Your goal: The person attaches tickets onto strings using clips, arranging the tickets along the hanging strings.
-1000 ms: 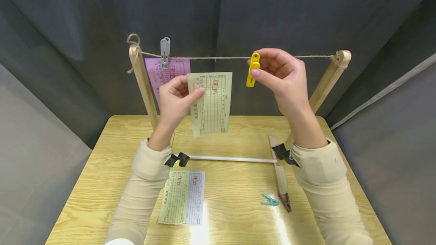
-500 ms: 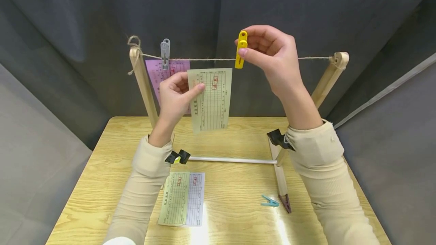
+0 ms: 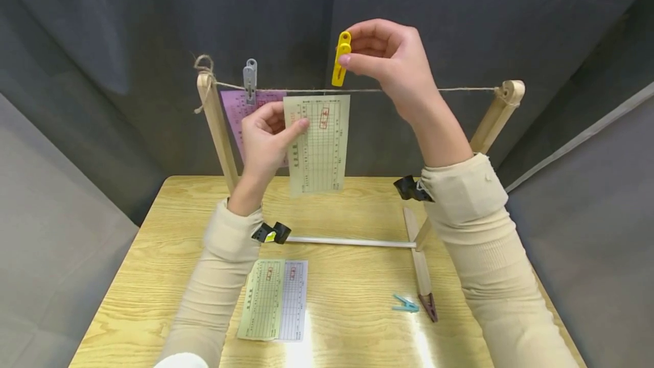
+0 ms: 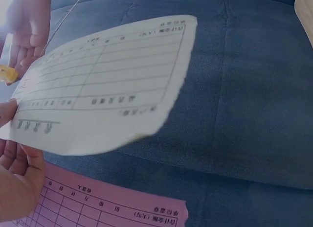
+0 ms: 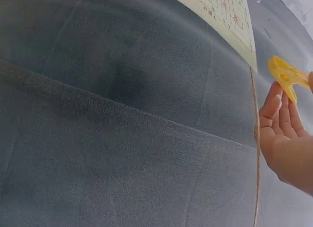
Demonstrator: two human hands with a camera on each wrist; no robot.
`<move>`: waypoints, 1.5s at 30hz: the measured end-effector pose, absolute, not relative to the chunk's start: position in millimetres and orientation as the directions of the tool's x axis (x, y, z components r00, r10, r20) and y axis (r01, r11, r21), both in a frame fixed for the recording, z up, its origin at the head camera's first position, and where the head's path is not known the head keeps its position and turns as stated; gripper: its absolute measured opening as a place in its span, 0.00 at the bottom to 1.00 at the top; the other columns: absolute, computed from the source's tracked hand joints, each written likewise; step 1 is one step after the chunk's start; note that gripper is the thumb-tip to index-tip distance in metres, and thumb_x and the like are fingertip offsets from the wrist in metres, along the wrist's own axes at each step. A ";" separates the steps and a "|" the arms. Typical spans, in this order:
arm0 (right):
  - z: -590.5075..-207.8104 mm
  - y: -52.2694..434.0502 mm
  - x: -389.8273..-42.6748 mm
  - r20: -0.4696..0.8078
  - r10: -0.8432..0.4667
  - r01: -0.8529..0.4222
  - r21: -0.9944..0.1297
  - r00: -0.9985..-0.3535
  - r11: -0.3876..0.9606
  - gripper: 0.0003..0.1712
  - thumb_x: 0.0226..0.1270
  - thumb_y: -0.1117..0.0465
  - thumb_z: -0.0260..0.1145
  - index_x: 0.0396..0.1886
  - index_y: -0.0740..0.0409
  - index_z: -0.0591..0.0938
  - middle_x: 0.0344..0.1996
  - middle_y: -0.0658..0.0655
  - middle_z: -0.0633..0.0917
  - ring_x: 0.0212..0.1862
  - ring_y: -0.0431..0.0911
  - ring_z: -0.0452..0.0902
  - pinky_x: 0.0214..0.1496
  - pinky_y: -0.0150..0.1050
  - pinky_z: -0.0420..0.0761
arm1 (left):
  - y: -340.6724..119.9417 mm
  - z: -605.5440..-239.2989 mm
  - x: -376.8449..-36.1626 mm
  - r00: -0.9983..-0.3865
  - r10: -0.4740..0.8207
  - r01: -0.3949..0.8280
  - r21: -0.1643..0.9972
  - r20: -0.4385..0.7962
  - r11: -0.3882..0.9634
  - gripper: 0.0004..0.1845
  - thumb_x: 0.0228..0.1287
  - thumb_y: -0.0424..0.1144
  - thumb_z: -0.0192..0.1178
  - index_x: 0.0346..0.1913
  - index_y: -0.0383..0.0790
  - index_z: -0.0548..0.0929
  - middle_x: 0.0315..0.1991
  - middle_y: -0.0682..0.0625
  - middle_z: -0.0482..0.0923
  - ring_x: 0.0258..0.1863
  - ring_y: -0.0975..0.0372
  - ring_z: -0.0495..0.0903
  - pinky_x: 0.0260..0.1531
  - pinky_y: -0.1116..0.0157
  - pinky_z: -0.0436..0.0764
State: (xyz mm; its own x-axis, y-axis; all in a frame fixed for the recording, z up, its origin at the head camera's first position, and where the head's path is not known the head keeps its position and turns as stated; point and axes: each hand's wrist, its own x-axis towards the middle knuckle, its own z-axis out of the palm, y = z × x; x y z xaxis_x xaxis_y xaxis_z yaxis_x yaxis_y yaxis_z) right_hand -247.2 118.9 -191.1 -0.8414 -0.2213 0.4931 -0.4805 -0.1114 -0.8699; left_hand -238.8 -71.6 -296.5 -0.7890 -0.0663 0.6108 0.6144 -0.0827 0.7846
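Observation:
My left hand (image 3: 268,135) pinches a pale green receipt slip (image 3: 322,152) by its left side, thumb in front. The slip hangs upright, its top edge just under the twine line (image 3: 409,91). Between thumb and fingers of my right hand (image 3: 395,64) is a yellow clothespin (image 3: 341,60), held just above the twine over the slip's upper right part. In the right wrist view the yellow clothespin (image 5: 286,75) stands beside the slip's corner. Behind my left hand, a pink slip (image 3: 235,112) hangs from the twine under a grey clothespin (image 3: 250,81).
Wooden posts (image 3: 217,129) carry the twine, joined below by a white rod (image 3: 352,241). On the table (image 3: 352,294) lie a green slip (image 3: 263,300) overlapping a white one (image 3: 293,305), a blue clothespin (image 3: 406,304) and a brown clothespin (image 3: 429,306) by the right foot (image 3: 420,266).
My right hand has moved left and upward with the yellow clothespin, to above the twine. My left hand has raised the green slip slightly toward the line.

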 end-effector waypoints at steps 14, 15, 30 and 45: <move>-188.5 102.1 -254.5 0.444 -0.178 -0.447 -0.894 -0.878 -0.023 0.05 0.48 0.76 0.68 0.25 0.65 0.82 0.23 0.55 0.82 0.31 0.48 0.76 0.41 0.38 0.72 | -69.1 -298.2 -242.2 -0.784 -0.059 0.621 0.778 0.618 -0.097 0.13 0.48 0.23 0.65 0.38 0.21 0.78 0.31 0.47 0.83 0.26 0.62 0.80 0.27 0.68 0.80; -188.3 101.6 -255.1 0.442 -0.169 -0.446 -0.895 -0.881 -0.016 0.05 0.48 0.76 0.68 0.23 0.65 0.82 0.22 0.55 0.82 0.32 0.48 0.76 0.41 0.38 0.71 | -68.9 -298.0 -242.2 -0.784 -0.057 0.621 0.778 0.618 -0.101 0.13 0.48 0.23 0.65 0.38 0.21 0.78 0.31 0.47 0.83 0.26 0.62 0.80 0.27 0.67 0.80; -195.2 98.4 -258.7 0.384 -0.208 -0.417 -0.897 -0.900 0.144 0.03 0.49 0.73 0.69 0.20 0.64 0.84 0.22 0.55 0.82 0.39 0.48 0.71 0.45 0.40 0.68 | -68.4 -304.0 -245.1 -0.798 -0.042 0.602 0.791 0.602 -0.111 0.12 0.49 0.23 0.64 0.38 0.21 0.78 0.32 0.45 0.83 0.28 0.61 0.81 0.29 0.67 0.80; -194.0 96.7 -254.6 0.344 -0.268 -0.409 -0.881 -0.900 0.240 0.03 0.50 0.72 0.69 0.26 0.67 0.83 0.22 0.54 0.84 0.34 0.50 0.76 0.37 0.38 0.73 | -67.8 -299.7 -245.3 -0.796 -0.065 0.606 0.787 0.602 -0.117 0.12 0.48 0.22 0.64 0.37 0.20 0.77 0.30 0.49 0.83 0.27 0.62 0.81 0.29 0.68 0.80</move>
